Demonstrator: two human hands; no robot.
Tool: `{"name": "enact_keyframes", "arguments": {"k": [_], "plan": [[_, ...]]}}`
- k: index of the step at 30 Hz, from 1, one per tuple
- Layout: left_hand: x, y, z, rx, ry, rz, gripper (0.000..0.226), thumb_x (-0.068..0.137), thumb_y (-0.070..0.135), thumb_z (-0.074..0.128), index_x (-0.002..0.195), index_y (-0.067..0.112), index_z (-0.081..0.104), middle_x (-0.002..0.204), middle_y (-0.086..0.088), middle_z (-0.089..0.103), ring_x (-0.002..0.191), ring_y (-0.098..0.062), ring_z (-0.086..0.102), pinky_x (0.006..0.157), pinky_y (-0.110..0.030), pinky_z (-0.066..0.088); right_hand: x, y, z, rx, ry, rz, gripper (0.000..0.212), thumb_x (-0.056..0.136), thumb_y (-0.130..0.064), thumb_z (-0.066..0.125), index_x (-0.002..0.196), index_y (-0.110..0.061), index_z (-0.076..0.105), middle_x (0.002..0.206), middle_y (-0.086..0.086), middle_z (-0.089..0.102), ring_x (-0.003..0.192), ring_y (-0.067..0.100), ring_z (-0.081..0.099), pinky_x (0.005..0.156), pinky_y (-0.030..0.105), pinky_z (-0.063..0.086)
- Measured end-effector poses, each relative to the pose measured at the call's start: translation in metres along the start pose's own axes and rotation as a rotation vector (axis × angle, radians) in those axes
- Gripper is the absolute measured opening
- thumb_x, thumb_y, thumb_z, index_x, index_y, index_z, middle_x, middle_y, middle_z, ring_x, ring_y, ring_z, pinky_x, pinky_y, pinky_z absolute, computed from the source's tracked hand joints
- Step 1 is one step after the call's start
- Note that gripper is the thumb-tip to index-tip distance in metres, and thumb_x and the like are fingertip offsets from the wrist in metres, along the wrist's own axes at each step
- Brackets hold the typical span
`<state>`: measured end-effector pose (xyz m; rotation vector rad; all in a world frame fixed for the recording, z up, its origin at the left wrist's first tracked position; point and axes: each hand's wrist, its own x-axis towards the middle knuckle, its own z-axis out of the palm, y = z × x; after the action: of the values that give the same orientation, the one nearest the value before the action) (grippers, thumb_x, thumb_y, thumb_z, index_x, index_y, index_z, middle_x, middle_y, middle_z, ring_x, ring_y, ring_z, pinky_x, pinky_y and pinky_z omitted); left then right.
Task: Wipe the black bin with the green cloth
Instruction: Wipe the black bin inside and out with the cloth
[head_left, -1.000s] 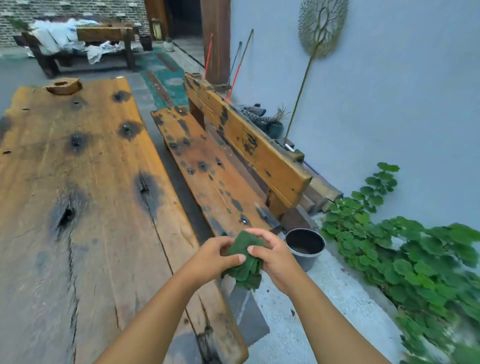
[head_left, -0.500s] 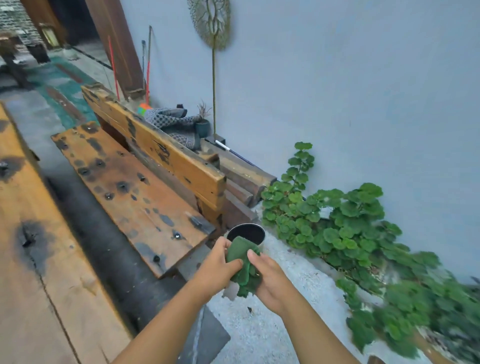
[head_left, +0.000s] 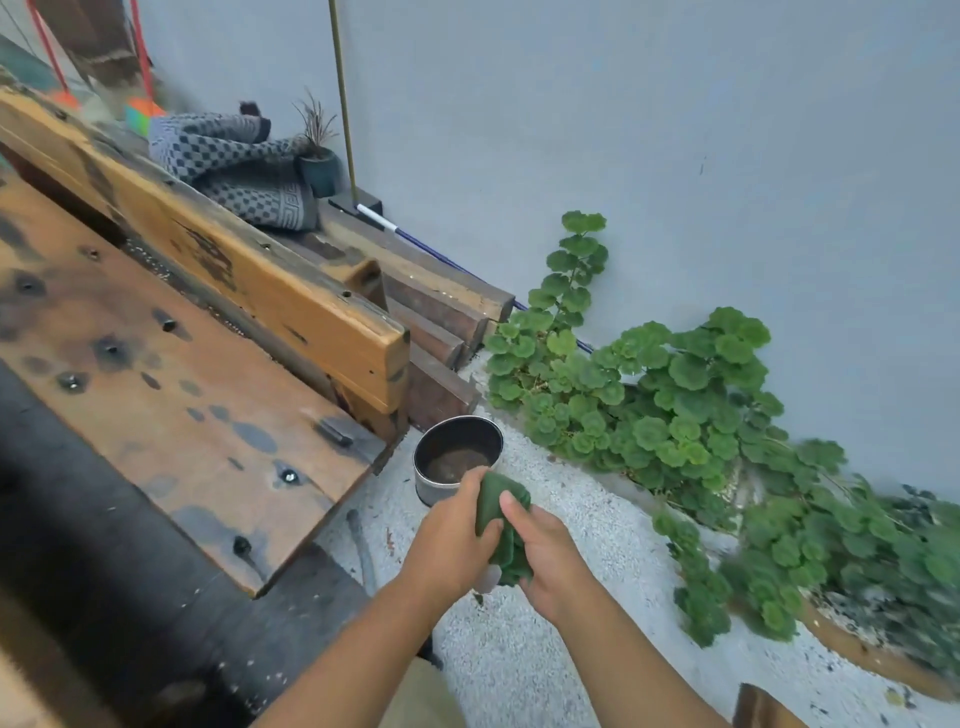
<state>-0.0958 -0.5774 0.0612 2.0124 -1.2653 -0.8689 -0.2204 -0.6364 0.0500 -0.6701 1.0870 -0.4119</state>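
Head view: left hand (head_left: 449, 538) and right hand (head_left: 548, 558) both clutch the bunched green cloth (head_left: 501, 519) near the black bin (head_left: 434, 488) on gravel (head_left: 519, 665) by the bench (head_left: 197, 395) corner; one hand should steady the rim before wiping.

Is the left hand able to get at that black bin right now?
Probably yes. The left hand is right by the black bin with nothing between them, though it and the right hand both grip the green cloth.
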Motion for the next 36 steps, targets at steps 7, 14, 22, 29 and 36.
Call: {"name": "enact_keyframes", "arguments": {"k": [7, 14, 22, 29, 36], "plan": [[0.083, -0.066, 0.049, 0.061, 0.077, -0.011, 0.065, 0.092, 0.031, 0.058, 0.149, 0.026, 0.026, 0.103, 0.001, 0.066, 0.080, -0.013, 0.060, 0.062, -0.025, 0.044, 0.121, 0.037, -0.008, -0.146, 0.181, -0.165, 0.024, 0.091, -0.043, 0.070, 0.104, -0.023, 0.072, 0.101, 0.008, 0.078, 0.093, 0.023, 0.076, 0.081, 0.043, 0.062], [0.174, -0.162, 0.160, 0.111, 0.102, -0.013, 0.071, 0.090, 0.034, 0.060, 0.152, 0.020, 0.027, 0.122, 0.003, 0.062, 0.109, -0.018, 0.061, 0.079, -0.023, 0.045, 0.276, 0.109, -0.081, -0.142, 0.166, -0.313, 0.015, 0.094, -0.038, 0.066, 0.103, -0.027, 0.071, 0.101, 0.004, 0.077, 0.094, 0.019, 0.075, 0.079, 0.036, 0.061], [0.263, -0.301, 0.263, 0.078, -0.116, 0.041, 0.040, 0.082, 0.024, 0.074, 0.120, 0.019, 0.062, 0.103, 0.001, 0.072, 0.091, -0.017, 0.069, 0.077, -0.040, 0.057, 0.449, 0.241, -0.150, -0.081, 0.280, -0.508, 0.012, 0.097, -0.040, 0.062, 0.093, -0.029, 0.065, 0.089, -0.001, 0.074, 0.080, 0.013, 0.072, 0.065, 0.026, 0.055], [0.280, -0.330, 0.290, 0.263, -0.032, 0.009, 0.038, 0.079, 0.042, 0.076, 0.106, 0.015, 0.069, 0.096, 0.000, 0.070, 0.087, -0.016, 0.065, 0.077, -0.035, 0.055, 0.482, 0.276, -0.168, 0.181, 0.246, -0.296, 0.019, 0.098, -0.036, 0.064, 0.105, -0.020, 0.072, 0.099, 0.012, 0.078, 0.094, 0.034, 0.075, 0.085, 0.055, 0.060], [0.303, -0.371, 0.292, 0.870, 0.100, 0.257, 0.032, 0.093, 0.048, 0.053, 0.102, 0.018, 0.054, 0.102, -0.001, 0.057, 0.099, -0.023, 0.056, 0.068, -0.036, 0.045, 0.496, 0.271, -0.184, 0.297, 0.219, -0.267, 0.023, 0.097, -0.036, 0.065, 0.108, -0.017, 0.071, 0.094, 0.009, 0.080, 0.083, 0.027, 0.077, 0.061, 0.036, 0.059]]}}
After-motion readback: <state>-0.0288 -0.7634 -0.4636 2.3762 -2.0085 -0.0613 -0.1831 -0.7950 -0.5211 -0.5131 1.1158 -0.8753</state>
